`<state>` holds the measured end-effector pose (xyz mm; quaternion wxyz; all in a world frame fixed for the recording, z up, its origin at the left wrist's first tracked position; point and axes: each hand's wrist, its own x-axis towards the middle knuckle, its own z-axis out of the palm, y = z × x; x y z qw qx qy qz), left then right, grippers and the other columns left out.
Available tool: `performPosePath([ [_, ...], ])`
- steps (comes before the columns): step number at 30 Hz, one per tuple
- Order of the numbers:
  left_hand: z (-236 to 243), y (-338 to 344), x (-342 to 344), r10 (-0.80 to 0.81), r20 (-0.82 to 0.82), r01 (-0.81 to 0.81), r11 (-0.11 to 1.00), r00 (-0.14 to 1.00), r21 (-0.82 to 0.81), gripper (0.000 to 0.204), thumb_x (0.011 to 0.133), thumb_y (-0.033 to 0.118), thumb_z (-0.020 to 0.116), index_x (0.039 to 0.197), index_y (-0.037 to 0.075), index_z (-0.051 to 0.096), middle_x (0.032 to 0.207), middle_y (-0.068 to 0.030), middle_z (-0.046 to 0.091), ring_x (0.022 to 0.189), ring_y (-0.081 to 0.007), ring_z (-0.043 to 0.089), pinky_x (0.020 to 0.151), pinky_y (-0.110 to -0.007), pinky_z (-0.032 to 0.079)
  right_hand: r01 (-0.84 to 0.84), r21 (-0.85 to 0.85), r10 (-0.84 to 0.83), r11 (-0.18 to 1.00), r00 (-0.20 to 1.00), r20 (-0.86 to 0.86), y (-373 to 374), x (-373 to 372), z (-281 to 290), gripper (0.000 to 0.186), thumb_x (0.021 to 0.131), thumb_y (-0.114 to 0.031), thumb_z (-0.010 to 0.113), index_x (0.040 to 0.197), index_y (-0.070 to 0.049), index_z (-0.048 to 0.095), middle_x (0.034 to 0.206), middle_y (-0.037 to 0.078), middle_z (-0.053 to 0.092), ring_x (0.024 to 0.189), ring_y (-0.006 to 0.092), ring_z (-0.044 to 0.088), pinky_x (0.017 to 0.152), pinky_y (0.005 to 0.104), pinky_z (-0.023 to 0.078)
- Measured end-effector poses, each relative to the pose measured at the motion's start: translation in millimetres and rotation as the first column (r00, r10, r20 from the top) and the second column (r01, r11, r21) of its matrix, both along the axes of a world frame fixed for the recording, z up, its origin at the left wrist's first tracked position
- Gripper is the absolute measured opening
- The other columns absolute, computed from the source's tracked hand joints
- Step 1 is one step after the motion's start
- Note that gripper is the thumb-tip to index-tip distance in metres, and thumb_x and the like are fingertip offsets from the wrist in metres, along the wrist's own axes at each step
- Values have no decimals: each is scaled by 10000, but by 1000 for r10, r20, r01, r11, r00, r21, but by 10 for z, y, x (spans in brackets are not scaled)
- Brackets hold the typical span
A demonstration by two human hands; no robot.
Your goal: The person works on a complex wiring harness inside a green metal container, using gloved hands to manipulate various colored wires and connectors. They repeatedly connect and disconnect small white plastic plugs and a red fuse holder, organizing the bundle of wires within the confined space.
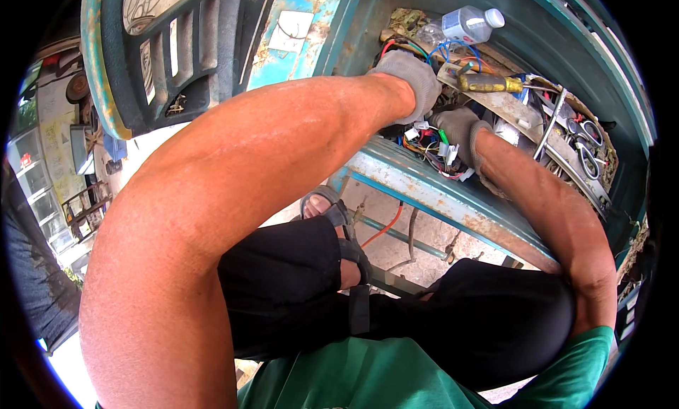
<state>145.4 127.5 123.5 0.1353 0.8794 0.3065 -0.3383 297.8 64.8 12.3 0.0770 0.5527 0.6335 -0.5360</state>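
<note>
Inside an open teal metal bin (566,38), two gloved hands work close together above a tangle of wires (431,156). The left hand (412,84), in a grey glove, reaches in from the left with its fingers turned away, so I cannot tell whether they are spread or pinching something. The right hand (456,125), also gloved, is bent down over the wires; its fingertips are hidden, and I cannot tell what it grips, if anything. The wires lie just below and between the hands, near the bin's front edge, with white plugs (450,153) and a green plug (443,136) among them.

Just beyond the right hand, a screwdriver (489,83) with a yellow and dark handle lies across a flat strip. Blue wires (442,50) loop behind the left hand, and past them a clear plastic bottle (468,24) with a white cap lies on its side. Toward the right end of the bin are two pairs of scissors and other metal tools, partly overlapping.

Farther out, a dark slatted plastic chair (184,52) stands at upper left. Below the bin, an orange hose (384,227) hangs over the floor near a sandalled foot (317,205). The person wears black trousers (283,282) and a green shirt (361,374).
</note>
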Motion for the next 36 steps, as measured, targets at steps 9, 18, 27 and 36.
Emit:
performPosePath([
  [9, 0, -24, -142, 61, -58, -62, 998, 996, -25, 350, 933, 175, 629, 1258, 144, 752, 1244, -137, 752, 1152, -314, 725, 916, -453, 587, -233, -23, 231, 972, 937, 260, 104, -271, -375, 406, 933, -279, 595, 1169, 15, 748, 1242, 241, 722, 1159, 393, 693, 961, 440, 520],
  [18, -65, -26, -189, 85, -69, -85, 996, 994, 2, 339, 936, 179, 631, 1249, 155, 760, 1254, -121, 752, 1160, -304, 722, 929, -443, 584, -400, 218, 366, 890, 913, 180, 89, -280, -140, 311, 866, -168, 677, 1163, -105, 744, 1147, 230, 743, 1053, 412, 726, 911, 451, 588],
  [27, -75, 20, -50, 44, -37, -44, 999, 998, 2, 331, 922, 175, 638, 1223, 161, 776, 1219, -124, 765, 1121, -303, 738, 893, -437, 594, 95, 18, -96, 995, 958, 270, 25, -203, -645, 421, 999, -312, 591, 1380, -150, 667, 1326, 219, 694, 1221, 380, 666, 1033, 439, 517],
  [36, -149, -4, -208, 88, -64, -89, 996, 994, -14, 337, 943, 191, 611, 1236, 156, 774, 1253, -112, 753, 1143, -309, 729, 916, -449, 592, 248, -12, -235, 969, 930, 284, 60, -441, -277, 538, 957, -455, 571, 1302, -64, 707, 1375, 246, 651, 1314, 392, 606, 1081, 428, 483],
])
